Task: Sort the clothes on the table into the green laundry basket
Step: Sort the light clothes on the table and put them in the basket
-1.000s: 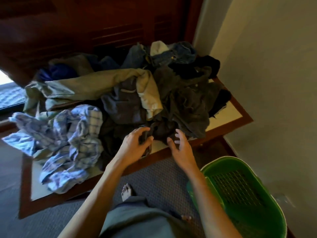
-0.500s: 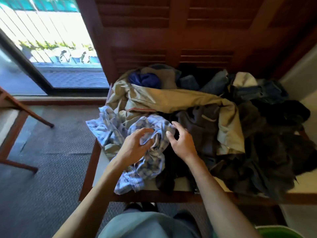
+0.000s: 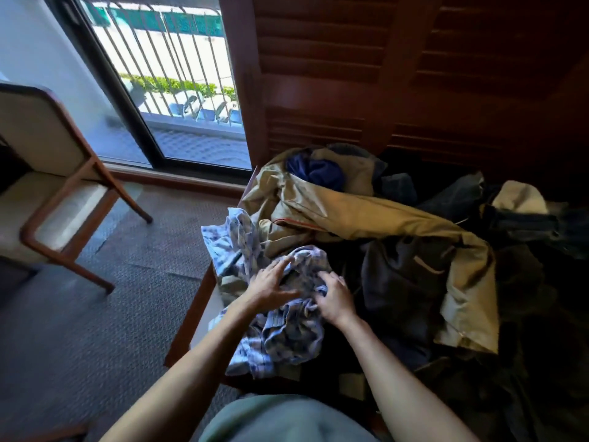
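A crumpled blue-and-white checked shirt (image 3: 280,333) lies at the left end of the clothes pile on the wooden table (image 3: 188,320). My left hand (image 3: 271,285) rests flat on the shirt, fingers spread and fairly straight. Just to its right, my right hand (image 3: 334,298) has its fingers curled into the shirt's cloth, gripping a fold. Behind the shirt lies a long khaki garment (image 3: 366,215), with a dark blue one (image 3: 318,170) on top of it and dark grey and black clothes (image 3: 404,282) to the right. The green laundry basket is out of view.
A wooden chair with a pale cushion (image 3: 54,193) stands on the grey carpet at the left. A glass balcony door (image 3: 165,90) is at the back left. Dark louvred wooden panels (image 3: 382,74) rise right behind the table.
My view swung left, away from the green basket, which dropped out of frame. Both hands moved from the dark clothes to the checked shirt, and the right hand closed on its cloth.
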Demonstrator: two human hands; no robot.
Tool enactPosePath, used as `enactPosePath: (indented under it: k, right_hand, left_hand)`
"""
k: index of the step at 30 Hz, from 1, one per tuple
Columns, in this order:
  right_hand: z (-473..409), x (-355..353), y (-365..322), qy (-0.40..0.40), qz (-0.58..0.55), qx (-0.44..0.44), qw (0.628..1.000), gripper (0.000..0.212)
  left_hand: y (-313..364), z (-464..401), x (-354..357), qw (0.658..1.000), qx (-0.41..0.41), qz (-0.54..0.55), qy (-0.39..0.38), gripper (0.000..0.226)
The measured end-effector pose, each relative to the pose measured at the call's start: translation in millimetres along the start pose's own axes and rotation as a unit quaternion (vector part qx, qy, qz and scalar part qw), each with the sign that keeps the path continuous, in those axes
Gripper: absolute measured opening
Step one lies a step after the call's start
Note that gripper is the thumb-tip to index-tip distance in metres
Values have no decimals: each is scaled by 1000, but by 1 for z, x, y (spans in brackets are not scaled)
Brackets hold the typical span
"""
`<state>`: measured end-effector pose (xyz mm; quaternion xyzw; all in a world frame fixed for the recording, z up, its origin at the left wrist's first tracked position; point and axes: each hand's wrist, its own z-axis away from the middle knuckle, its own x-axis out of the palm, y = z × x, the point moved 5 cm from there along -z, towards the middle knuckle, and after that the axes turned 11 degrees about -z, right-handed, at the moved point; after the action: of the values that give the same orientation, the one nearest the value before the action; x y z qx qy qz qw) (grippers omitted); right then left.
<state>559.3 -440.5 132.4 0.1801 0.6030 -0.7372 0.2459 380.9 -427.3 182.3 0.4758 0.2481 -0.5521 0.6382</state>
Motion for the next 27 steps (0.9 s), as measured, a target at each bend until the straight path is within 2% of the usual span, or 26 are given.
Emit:
enactPosePath:
  k: [2,6,10,15,19,20,22,24,26,27]
  right_hand:
    - [-1,-9,6,9,-42,-2,999,40]
    - [0,-36,6,30,-136,11,990,24]
    - [6,-69,-31,75,-187,-35,979,18]
    - [30,-124,-131,137,-205,-132,960,11]
    - [70,-178,-215,194,-182,-222,938,13]
    - [77,-187,-227,202,-187,-237,932,14]
    - [81,-192,-232,204,-192,-252,926,15]
    - [69,-174,-211,189,-187,-237,934,17]
    - [48,-139,-156,162,-164,-187,955,24]
    - [39,-119,-123,137,-151,-142,969,28]
  left_hand:
    - [13,3,22,1000,3,11,18,88]
    - [31,16,46,985,-6,114,128,64]
    - [54,35,28,957,-3,258,136,47]
    - [99,61,-39,889,114,418,146,48]
    - [133,75,-100,813,219,530,102,40]
    - [137,76,-111,803,234,540,90,39]
    - [136,68,-118,807,236,537,73,38]
    - [118,48,-104,834,200,510,56,38]
    - [90,27,-76,894,152,418,57,37]
    - [75,20,-63,934,125,326,73,37]
